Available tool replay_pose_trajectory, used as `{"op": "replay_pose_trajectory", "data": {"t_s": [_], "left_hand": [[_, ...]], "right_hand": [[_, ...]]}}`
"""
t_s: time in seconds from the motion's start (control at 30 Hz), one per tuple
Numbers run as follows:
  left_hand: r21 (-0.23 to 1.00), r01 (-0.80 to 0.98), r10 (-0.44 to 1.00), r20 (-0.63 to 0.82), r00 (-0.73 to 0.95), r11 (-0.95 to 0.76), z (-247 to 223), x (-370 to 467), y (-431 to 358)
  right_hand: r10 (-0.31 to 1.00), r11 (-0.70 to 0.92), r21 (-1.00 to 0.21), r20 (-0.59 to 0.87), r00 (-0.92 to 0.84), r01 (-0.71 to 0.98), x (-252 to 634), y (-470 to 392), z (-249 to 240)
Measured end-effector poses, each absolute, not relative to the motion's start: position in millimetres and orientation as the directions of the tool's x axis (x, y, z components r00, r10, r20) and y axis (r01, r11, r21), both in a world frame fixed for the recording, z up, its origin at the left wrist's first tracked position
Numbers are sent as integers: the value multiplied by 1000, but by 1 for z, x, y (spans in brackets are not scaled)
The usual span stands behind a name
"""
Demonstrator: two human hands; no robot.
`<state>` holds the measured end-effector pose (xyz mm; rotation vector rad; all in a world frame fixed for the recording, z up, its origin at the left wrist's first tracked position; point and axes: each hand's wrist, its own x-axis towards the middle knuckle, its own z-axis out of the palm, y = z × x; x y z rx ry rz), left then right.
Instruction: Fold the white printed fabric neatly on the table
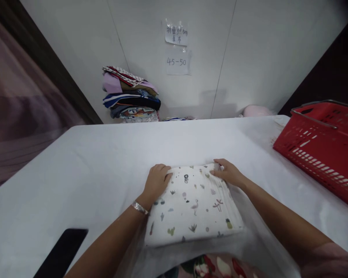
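Observation:
A folded white cloth (188, 204) printed with flamingos, cacti and palms lies in front of me near the table's front edge. My left hand (159, 179) grips its far left edge, with the thumb over the top; a silvery band circles that wrist. At the far right corner, my right hand (227, 173) pinches the cloth between thumb and fingers. Some of the fingertips are hidden. Translucent, pale material (253, 216) spreads around the cloth's near and right sides; I cannot tell whether it is a plastic bag.
The table has a white cover (84, 166). On the right stands a red basket (316, 154) with a metal handle. A black phone-like slab (62, 253) lies at the near left. Stacked folded clothes (130, 94) stand beyond the far edge, below wall notes (176, 60).

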<state>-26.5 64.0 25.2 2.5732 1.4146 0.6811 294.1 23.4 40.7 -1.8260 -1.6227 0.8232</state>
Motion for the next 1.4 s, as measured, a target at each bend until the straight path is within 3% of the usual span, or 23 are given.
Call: {"op": "replay_pose_trajectory", "data": {"t_s": [0.1, 0.23, 0.43, 0.53, 0.73, 0.9, 1.03, 1.23, 1.4], "left_hand": [[284, 769, 809, 343, 477, -573, 25, -26, 63], [250, 773, 800, 340, 494, -583, 24, -25, 62], [253, 786, 820, 287, 495, -564, 27, -24, 64], [268, 795, 837, 246, 489, -544, 28, -24, 65], [266, 811, 851, 222, 475, -522, 28, -24, 65], [252, 821, 857, 217, 468, -512, 28, -23, 65], [244, 828, 860, 222, 460, -506, 28, -22, 64], [246, 828, 860, 235, 453, -503, 28, -22, 63], [285, 823, 868, 241, 434, -491, 26, -23, 63]], "right_hand": [[998, -66, -705, -44, 49, 706, 295, 29, 42], [992, -119, -659, -106, 65, 743, 296, 38, 43], [990, -140, -774, -130, 61, 618, 292, 49, 45], [986, -165, -777, -139, 90, 608, 292, 52, 40], [984, -83, -615, 72, 161, 784, 292, 35, 38], [975, -156, -527, 52, 215, 835, 286, 14, 41], [973, -202, -555, -18, 231, 807, 283, 13, 39], [964, -138, -592, 105, 246, 794, 284, 22, 44], [954, -245, -568, 3, 300, 785, 289, 28, 31]]}}
